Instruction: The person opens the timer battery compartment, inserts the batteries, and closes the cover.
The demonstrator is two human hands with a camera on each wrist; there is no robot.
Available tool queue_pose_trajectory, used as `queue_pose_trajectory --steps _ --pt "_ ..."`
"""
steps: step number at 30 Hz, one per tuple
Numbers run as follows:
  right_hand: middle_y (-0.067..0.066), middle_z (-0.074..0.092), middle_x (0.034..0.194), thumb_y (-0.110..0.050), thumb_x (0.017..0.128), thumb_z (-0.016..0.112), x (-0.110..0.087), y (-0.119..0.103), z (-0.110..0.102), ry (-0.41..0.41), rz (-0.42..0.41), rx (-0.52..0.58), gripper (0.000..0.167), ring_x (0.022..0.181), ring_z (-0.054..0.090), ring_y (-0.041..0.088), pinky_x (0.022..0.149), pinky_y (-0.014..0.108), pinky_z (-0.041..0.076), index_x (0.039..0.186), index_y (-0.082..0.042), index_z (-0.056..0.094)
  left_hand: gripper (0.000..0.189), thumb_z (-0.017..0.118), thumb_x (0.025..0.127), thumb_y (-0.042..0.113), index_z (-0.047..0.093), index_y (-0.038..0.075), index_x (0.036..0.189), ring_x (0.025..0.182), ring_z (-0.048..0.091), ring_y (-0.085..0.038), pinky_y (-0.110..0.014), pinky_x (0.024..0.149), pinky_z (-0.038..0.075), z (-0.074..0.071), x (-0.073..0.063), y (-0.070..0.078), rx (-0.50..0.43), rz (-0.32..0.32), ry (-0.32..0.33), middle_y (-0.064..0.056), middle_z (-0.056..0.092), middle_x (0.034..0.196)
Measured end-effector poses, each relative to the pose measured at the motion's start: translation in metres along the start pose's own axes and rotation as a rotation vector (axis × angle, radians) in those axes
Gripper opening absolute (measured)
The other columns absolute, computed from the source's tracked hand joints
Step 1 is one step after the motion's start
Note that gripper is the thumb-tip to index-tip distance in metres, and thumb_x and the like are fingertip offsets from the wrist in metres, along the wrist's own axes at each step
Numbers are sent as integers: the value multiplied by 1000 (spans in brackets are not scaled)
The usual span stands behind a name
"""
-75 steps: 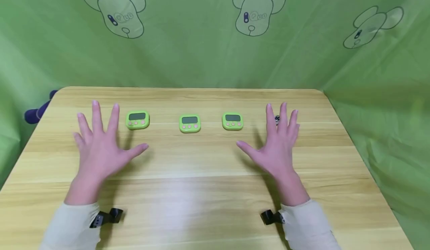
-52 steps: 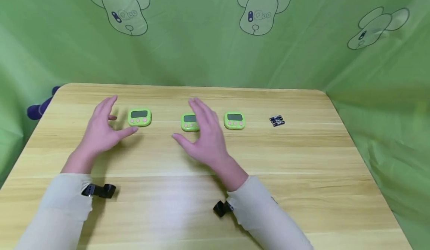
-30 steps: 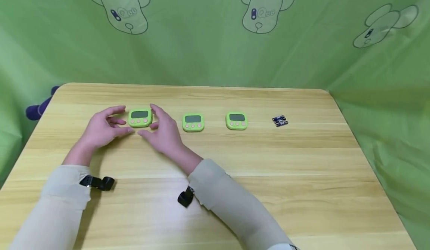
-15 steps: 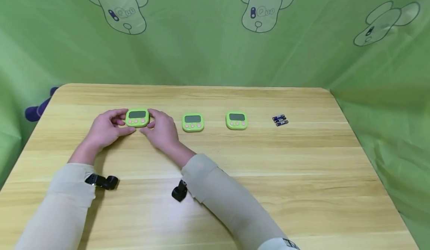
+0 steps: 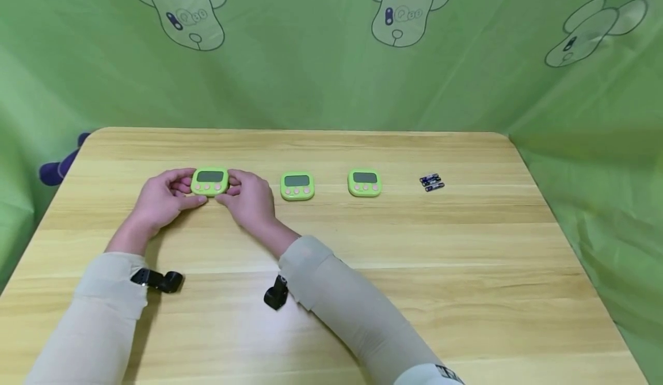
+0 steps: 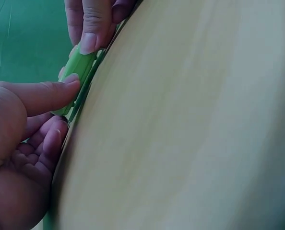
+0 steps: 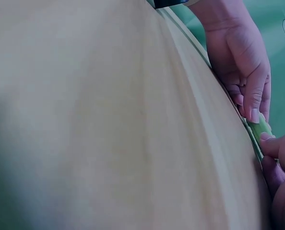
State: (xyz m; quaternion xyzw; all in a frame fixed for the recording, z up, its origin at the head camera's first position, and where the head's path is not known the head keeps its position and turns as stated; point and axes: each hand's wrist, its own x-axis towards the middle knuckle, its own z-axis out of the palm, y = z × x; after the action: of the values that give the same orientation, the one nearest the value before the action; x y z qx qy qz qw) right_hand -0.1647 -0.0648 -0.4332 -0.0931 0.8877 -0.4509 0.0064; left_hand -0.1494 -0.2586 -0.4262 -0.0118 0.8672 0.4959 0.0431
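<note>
A light green digital timer (image 5: 209, 182) with a grey screen and a row of pink buttons is at the far left of the row, its face up. My left hand (image 5: 159, 201) holds its left side, the thumb at the near edge and the other fingers curled at the side. From the opposite side my right hand (image 5: 252, 199) grips it in the same way. Both thumbs press the near edge of the timer (image 6: 79, 67) in the left wrist view. Its underside is hidden.
Two matching green timers, a middle one (image 5: 297, 186) and a right one (image 5: 365, 183), lie on the wooden table (image 5: 466, 293). Farther right is a small group of dark batteries (image 5: 431, 182). A green curtain (image 5: 300, 80) hangs behind the table.
From spread out above the table, both hands came in to the leftmost timer, the right one crossing leftward. They took hold of its sides, and it has shifted slightly left.
</note>
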Motion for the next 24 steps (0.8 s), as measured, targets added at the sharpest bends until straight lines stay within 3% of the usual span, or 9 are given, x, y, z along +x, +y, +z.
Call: queue_pose_trajectory --steps 8,15,24 --pt "-2 65 103 -12 76 89 -11 4 -3 4 -44 131 62 78 61 -4 68 7 49 132 -6 64 69 83 83 6 50 -1 143 89 54 -14 -13 71 49 8 -14 -2 -86 29 72 -12 57 111" --pt "-3 60 100 -5 72 90 -25 5 -9 -10 -13 223 64 78 61 1 68 9 51 131 -2 63 67 82 79 -6 53 -3 140 87 55 -12 -12 71 48 27 -33 3 -164 84 177 -10 59 106" --pt "-1 60 98 0 71 90 -51 13 -25 -35 33 344 63 78 64 7 70 17 55 128 0 64 65 83 76 -8 57 -2 135 86 55 -14 -13 71 48 49 -56 8 -171 132 217 -13 60 103"
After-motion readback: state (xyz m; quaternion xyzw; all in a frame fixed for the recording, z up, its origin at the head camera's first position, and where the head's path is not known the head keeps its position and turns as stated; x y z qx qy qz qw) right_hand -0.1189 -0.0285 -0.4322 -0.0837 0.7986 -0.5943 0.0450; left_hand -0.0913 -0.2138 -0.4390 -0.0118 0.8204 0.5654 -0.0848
